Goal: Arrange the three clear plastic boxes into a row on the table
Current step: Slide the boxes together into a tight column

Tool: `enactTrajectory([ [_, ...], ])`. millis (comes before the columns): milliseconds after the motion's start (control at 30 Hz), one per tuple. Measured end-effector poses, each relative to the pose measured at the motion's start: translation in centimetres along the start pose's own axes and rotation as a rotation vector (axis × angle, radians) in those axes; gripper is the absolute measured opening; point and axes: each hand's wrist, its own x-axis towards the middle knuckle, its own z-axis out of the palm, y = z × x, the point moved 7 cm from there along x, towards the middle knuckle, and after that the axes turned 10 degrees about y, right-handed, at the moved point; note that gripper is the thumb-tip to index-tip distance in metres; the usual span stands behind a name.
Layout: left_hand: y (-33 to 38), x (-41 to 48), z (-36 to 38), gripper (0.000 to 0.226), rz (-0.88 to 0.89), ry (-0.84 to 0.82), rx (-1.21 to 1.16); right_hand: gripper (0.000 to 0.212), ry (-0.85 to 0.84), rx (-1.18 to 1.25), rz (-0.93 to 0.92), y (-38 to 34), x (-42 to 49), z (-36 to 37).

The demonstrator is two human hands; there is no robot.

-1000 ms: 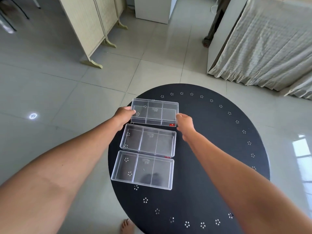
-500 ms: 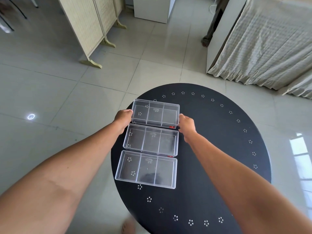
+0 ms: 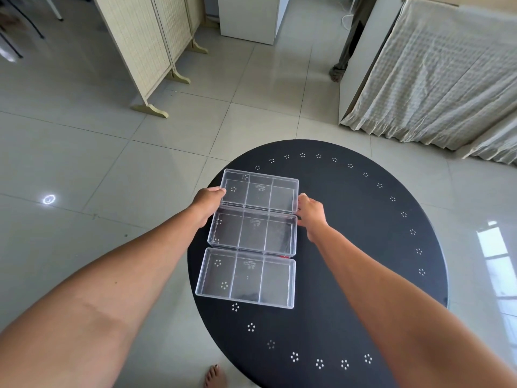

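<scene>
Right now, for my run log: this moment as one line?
left hand: on far box | right hand: on far box | middle box, near box: on table

Over the last second we bring the far box point(image 3: 258, 194) down and toward us, from 12 o'clock toward 6, until its near edge meets the middle box point(image 3: 252, 233). The gap between them is gone. Our left hand point(image 3: 208, 199) and right hand point(image 3: 311, 211) now sit lower against its short ends, at 9 and 3 o'clock.

Bare forearms, no sleeves, no rings — hands point(image 3: 208, 198) unadorned; bare foot point(image 3: 214, 376) below
</scene>
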Motion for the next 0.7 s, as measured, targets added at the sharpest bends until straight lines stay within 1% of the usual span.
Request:
enactTrajectory([
  [133, -0.1, -0.4, 0.3, 0.052, 0.012, -0.031, 0.017, 0.026, 0.015, 0.001, 0.009, 0.2, -0.2, -0.1],
  [233, 0.1, -0.5, 0.4, 0.059, 0.039, -0.022, 0.022, 0.03, 0.021, 0.007, 0.013, -0.1, -0.9, -0.2],
  [367, 0.1, -0.6, 0.6, 0.059, 0.048, -0.028, 0.03, 0.038, 0.02, 0.029, 0.013, -0.5, -1.5, -0.2],
  [567, -0.1, -0.6, 0.6, 0.059, 0.048, -0.035, 0.04, 0.031, -0.003, 0.027, 0.012, -0.9, -1.8, -0.2],
  [700, -0.1, -0.6, 0.8, 0.059, 0.044, -0.046, 0.049, 0.032, -0.008, 0.017, 0.018, -1.1, -2.0, -0.2],
])
